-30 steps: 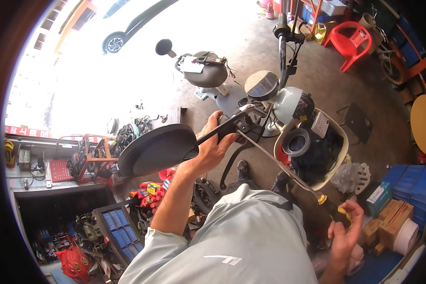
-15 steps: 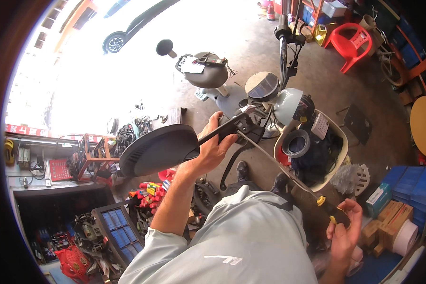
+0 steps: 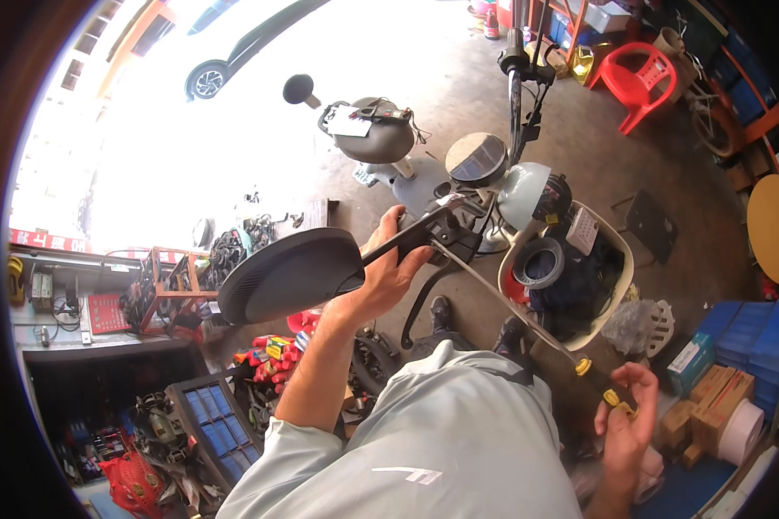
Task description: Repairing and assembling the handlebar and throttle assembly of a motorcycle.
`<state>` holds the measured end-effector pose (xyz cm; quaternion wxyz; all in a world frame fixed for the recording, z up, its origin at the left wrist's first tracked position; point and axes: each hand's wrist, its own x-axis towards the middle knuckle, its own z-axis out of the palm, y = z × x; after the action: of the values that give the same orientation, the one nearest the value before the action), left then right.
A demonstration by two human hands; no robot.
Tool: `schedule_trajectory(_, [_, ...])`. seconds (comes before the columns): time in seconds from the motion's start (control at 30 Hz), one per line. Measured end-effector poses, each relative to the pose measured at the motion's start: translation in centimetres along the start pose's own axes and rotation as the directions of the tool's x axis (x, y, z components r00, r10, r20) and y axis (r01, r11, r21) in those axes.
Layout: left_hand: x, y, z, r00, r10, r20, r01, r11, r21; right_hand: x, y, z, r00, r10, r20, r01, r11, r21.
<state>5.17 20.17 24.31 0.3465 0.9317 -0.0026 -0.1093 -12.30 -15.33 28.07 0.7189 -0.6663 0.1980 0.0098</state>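
My left hand [image 3: 383,275] is wrapped round the scooter's left handlebar grip, which it mostly hides. Across that hand runs the black stem of a mirror [image 3: 294,272], its dark back towards me. A curved black brake lever [image 3: 418,303] hangs just below. At the lower right, my right hand [image 3: 629,421] has its fingers curled at the black and yellow handle of a long screwdriver [image 3: 515,307]. The slanting shaft reaches up to the black clamp [image 3: 453,233] beside my left hand. Whether the tip sits in a screw is too small to tell.
Past the clamp stands the scooter's round mirror [image 3: 477,159] and a cream front basket [image 3: 619,298] holding dark cloth and a grey ring. Another scooter [image 3: 374,138] is parked beyond. Cardboard boxes [image 3: 720,400] and blue bins [image 3: 757,342] lie right; a red chair [image 3: 639,80] stands far right.
The screwdriver handle has turned slightly, and my right fingers have shifted around it. My left hand keeps its hold on the handlebar grip.
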Motion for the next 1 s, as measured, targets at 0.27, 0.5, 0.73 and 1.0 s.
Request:
schedule_trajectory(0.27, [0.1, 0.1, 0.1, 0.999, 0.029, -0.028, -0.029, 1.0, 0.003, -0.1, -0.2, -0.3, 0.998, -0.058, -0.012, 0.057, 0.997, -0.047])
schedule_trajectory(0.5, [0.1, 0.0, 0.0, 1.0, 0.022, -0.008, -0.022, 1.0, -0.017, 0.1, 0.3, -0.2, 1.0, -0.003, -0.008, 0.004, 0.998, 0.055])
schedule_trajectory(0.73, [0.0, -0.1, 0.1, 0.996, 0.06, -0.062, -0.06, 0.998, 0.006, 0.3, 0.1, -0.5, 0.997, -0.072, -0.016, 0.073, 0.99, 0.12])
schedule_trajectory(1.0, [-0.1, 0.2, -0.1, 1.0, 0.007, -0.005, -0.007, 1.0, -0.024, 0.4, 0.6, -1.1, 0.992, -0.08, 0.097, 0.069, 0.991, 0.111])
